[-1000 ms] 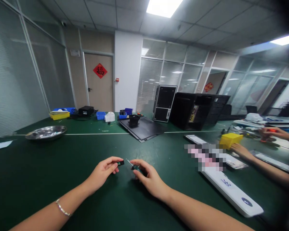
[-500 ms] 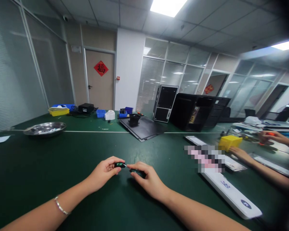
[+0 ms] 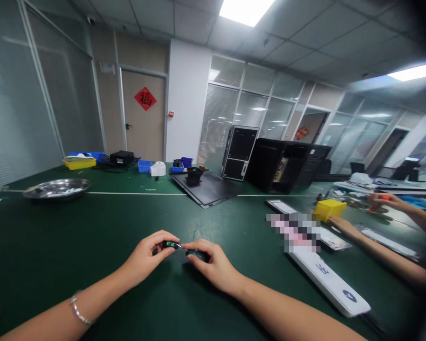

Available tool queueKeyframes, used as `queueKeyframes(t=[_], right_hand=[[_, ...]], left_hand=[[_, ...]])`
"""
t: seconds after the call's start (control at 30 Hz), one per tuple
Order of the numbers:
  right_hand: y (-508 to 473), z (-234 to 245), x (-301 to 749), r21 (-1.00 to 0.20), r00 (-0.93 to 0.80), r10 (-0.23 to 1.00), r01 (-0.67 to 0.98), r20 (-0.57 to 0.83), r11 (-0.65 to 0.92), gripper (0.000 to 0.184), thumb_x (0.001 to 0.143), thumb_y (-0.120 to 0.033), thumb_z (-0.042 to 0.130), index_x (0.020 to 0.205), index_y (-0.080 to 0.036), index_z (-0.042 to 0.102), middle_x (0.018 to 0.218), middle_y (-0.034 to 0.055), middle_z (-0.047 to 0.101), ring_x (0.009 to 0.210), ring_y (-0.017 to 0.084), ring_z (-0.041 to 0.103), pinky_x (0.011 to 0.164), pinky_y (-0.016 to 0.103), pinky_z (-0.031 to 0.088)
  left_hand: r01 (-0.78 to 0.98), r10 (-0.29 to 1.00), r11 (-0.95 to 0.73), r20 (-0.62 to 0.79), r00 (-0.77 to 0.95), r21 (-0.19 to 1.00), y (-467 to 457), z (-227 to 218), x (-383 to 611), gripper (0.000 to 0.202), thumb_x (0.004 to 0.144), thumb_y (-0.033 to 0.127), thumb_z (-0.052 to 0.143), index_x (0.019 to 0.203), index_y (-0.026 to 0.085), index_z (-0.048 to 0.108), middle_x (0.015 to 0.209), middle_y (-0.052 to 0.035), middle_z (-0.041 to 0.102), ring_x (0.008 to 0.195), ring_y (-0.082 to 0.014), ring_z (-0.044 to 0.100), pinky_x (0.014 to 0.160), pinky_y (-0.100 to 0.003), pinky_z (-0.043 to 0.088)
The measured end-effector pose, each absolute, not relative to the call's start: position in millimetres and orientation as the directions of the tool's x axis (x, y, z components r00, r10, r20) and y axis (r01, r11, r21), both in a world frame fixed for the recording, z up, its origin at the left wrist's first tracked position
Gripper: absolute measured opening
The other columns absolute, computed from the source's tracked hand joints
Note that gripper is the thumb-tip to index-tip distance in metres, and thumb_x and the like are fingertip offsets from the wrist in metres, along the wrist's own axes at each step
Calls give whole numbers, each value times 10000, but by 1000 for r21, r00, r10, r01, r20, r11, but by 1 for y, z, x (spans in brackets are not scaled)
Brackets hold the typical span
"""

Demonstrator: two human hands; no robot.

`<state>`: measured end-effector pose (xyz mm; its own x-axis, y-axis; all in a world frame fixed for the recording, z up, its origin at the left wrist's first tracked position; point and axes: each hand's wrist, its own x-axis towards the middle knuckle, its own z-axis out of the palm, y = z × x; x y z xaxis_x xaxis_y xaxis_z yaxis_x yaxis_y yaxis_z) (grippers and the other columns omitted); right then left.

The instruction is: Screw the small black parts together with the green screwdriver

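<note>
Over the green table (image 3: 128,218), my left hand (image 3: 151,253) pinches a small dark part with a green circuit board (image 3: 170,244) between thumb and fingers. A bracelet circles that wrist. My right hand (image 3: 213,265) is closed around the dark handle of a screwdriver (image 3: 197,255). The thin metal shaft points left and reaches the edge of the small part. Whether the tip sits in a screw is too small to tell.
A white power strip (image 3: 326,277) lies to the right, partly pixelated. Beyond it are a co-worker's arms (image 3: 379,246) and a yellow box (image 3: 329,209). Farther back stand a metal dish (image 3: 58,189), a black panel (image 3: 213,187) and black computer cases (image 3: 270,166).
The camera view has shifted slightly, so the surroundings slide left. Both hands keep their grips; the small part is tilted a little differently, and more of the screwdriver's shaft shows.
</note>
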<state>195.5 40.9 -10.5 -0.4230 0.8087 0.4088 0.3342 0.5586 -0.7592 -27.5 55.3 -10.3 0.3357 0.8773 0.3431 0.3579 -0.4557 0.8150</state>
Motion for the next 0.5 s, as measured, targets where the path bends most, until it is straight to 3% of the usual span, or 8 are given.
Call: queueKeyframes(t=[0.33, 0.5], right_hand=[[39, -6, 196, -750, -439, 804, 346, 402, 564, 256, 875, -192, 617, 1104, -215, 729, 931, 47, 721, 836, 171, 638, 792, 297, 478], [39, -6, 195, -741, -456, 789, 335, 413, 582, 251, 882, -210, 614, 1103, -225, 730, 909, 42, 713, 828, 171, 638, 785, 298, 480]], left_hand=[[393, 882, -445, 317, 349, 805, 54, -5, -31, 215, 830, 312, 629, 979, 238, 765, 1009, -52, 763, 905, -259, 647, 781, -327, 464], [375, 885, -411, 265, 382, 831, 54, -6, -31, 207, 826, 305, 637, 967, 239, 773, 976, -47, 771, 847, -246, 652, 751, -318, 480]])
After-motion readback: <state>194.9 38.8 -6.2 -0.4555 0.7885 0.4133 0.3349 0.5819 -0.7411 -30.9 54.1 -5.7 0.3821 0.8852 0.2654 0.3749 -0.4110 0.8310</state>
